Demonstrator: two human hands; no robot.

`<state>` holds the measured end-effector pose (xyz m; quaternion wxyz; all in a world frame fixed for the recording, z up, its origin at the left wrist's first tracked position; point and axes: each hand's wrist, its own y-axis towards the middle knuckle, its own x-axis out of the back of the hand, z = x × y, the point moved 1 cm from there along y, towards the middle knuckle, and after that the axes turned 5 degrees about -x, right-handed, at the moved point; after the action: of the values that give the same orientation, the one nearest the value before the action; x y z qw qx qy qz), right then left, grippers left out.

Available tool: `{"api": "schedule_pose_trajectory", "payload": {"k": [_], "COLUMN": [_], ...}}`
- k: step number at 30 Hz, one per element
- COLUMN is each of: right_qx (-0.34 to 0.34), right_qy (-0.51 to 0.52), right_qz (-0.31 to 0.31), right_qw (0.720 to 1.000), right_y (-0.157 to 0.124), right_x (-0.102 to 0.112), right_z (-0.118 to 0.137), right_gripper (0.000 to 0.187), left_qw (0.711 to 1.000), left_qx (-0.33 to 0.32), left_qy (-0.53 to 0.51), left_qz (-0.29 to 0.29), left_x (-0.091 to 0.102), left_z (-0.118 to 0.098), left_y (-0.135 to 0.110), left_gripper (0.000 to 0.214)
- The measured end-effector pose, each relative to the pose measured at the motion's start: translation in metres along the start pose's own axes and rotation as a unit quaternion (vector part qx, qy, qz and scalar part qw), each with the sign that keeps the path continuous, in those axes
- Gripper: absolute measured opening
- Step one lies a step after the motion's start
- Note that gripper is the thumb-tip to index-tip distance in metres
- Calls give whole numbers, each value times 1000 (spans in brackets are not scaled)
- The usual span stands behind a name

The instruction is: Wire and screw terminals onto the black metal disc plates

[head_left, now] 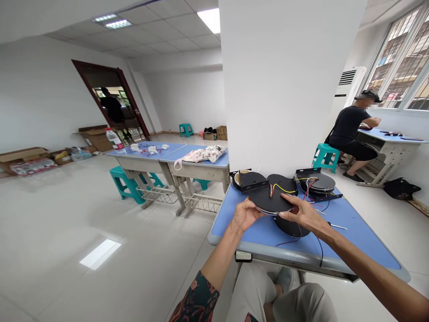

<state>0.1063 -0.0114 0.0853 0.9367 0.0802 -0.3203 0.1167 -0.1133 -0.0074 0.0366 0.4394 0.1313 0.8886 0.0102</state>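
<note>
So we've got both hands on a black disc, held tilted over the near-left part of the bench. Our left hand grips its left rim, thumb near the top face, and our right hand pinches the right rim. A yellow wire loops up from the held disc. Just under it, a second disc lies on the bench; we can't tell if the two touch. A tool with a slim metal shaft sits right of that, mid-bench. Along the bench's far side are more black discs, the right-hand one trailing red and white wires. Past the bench's far edge there's a white pillar. Off to the bench's left, another table carries a pouch and a bottle. Well beyond the bench, to its right, a person sits on a green stool.
</note>
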Motion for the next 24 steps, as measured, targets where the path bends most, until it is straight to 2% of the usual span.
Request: {"api": "schedule_pose_trajectory", "payload": {"k": [6,11,14,17,20,22,24], "right_qx": [18,5,3,16,27,34,23], "right_qy": [-94,-123,-186,-277,-391,-461,-499], "right_qz": [-68,-100,-122,-130,-114,-105,-122], "right_qw": [993,987,975,952,913,881,858], "right_y": [-2,-8,-7,-4,0,4,9], "right_x": [1,1,2,3,5,9,15], "right_z": [2,15,21,24,29,33,38], "right_gripper": [91,71,55,44,40,38,41], "left_qw": [999,999,998,997,992,987,983], "left_qx": [-17,-10,-9,-8,-5,15,37], "left_qy": [-20,-23,-22,-6,42,74,98], "left_qz": [-42,-43,-52,-82,-120,-139,-150], "left_x": [-5,-10,-19,-29,-36,-36,-33], "left_z": [5,8,10,11,12,11,9], "left_y": [1,-2,-3,-2,3,7,11], "left_gripper": [56,65,67,56,43,42,44]}}
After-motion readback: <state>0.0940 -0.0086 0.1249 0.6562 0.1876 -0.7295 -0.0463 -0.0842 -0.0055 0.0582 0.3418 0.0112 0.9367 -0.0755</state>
